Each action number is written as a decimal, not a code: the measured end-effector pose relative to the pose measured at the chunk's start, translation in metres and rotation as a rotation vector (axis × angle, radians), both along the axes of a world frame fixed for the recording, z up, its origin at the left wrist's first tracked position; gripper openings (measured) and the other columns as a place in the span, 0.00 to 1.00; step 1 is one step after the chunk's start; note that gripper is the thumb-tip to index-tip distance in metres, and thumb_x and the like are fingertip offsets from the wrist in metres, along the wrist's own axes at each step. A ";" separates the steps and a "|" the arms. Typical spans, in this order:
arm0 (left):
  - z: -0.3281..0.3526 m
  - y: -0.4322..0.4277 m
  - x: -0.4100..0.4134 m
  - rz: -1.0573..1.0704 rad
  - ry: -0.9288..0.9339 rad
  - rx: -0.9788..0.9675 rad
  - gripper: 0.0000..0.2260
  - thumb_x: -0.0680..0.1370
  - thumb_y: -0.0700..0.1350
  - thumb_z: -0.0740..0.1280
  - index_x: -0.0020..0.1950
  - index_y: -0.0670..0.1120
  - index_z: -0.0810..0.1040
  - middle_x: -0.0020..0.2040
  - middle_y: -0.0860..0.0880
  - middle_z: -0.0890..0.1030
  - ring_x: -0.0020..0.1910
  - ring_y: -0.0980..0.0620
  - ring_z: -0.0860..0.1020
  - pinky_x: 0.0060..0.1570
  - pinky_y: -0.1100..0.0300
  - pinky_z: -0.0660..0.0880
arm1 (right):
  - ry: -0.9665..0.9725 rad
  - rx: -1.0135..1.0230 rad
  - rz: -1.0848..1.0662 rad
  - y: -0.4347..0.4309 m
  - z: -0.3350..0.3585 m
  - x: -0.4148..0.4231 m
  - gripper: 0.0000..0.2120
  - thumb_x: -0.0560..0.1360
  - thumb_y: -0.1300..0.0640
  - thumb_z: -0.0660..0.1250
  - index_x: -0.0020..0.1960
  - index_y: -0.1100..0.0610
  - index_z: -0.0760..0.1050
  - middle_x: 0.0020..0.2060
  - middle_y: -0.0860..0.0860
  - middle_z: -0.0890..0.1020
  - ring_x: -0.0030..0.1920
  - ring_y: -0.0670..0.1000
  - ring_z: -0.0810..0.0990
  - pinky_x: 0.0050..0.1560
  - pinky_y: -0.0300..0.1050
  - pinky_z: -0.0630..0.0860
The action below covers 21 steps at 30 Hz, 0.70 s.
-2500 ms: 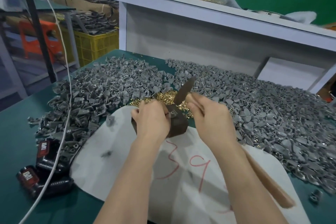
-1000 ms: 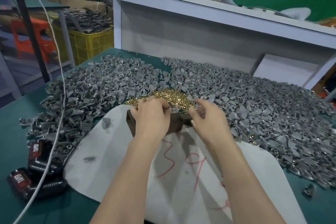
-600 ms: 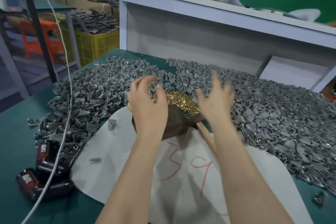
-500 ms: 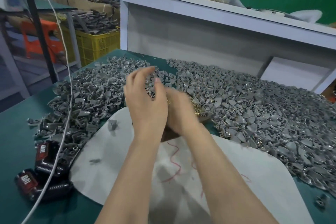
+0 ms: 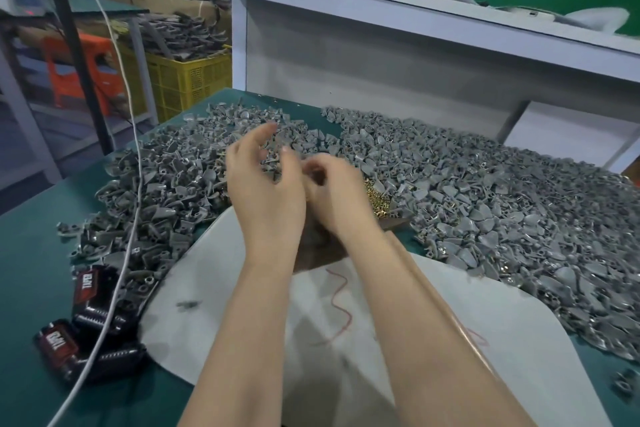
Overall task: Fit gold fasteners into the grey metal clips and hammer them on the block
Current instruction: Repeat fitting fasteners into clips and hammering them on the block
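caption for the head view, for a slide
Left hand and right hand close together over the block, amid heaps of grey clips, gold fasteners just right of them.

two hands [image 5: 266,191] [image 5: 341,198], one block [image 5: 318,253], one sheet [image 5: 221,274], two black packs [image 5: 90,291] [image 5: 59,343], countless clips [image 5: 485,191].

even, fairly bright overhead light with soft shadows, both hands [image 5: 298,191] motion-blurred, and wide-angle bending at the edges.
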<state>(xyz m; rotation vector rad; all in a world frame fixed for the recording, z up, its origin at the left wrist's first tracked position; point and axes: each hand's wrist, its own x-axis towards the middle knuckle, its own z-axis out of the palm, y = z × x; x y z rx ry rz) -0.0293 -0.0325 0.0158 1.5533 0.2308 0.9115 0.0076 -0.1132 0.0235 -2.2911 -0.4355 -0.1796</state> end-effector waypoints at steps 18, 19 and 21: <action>-0.029 -0.014 0.006 -0.077 0.636 0.721 0.02 0.75 0.50 0.67 0.44 0.56 0.79 0.53 0.53 0.77 0.58 0.48 0.69 0.51 0.54 0.57 | 0.200 -0.464 -0.306 -0.074 -0.029 0.042 0.08 0.75 0.54 0.68 0.54 0.50 0.80 0.55 0.50 0.81 0.57 0.54 0.77 0.62 0.55 0.71; -0.030 -0.014 0.007 -0.076 0.641 0.722 0.02 0.75 0.50 0.67 0.45 0.56 0.79 0.53 0.53 0.77 0.58 0.47 0.69 0.51 0.54 0.57 | 0.232 -0.518 -0.297 -0.070 -0.031 0.046 0.08 0.74 0.52 0.69 0.54 0.49 0.80 0.55 0.50 0.81 0.58 0.54 0.77 0.63 0.55 0.70; -0.031 -0.014 0.007 -0.074 0.645 0.726 0.03 0.75 0.50 0.67 0.47 0.56 0.80 0.54 0.53 0.77 0.59 0.47 0.69 0.52 0.54 0.58 | 0.275 -0.585 -0.306 -0.064 -0.033 0.053 0.10 0.74 0.53 0.68 0.54 0.52 0.80 0.55 0.51 0.81 0.57 0.55 0.77 0.63 0.55 0.70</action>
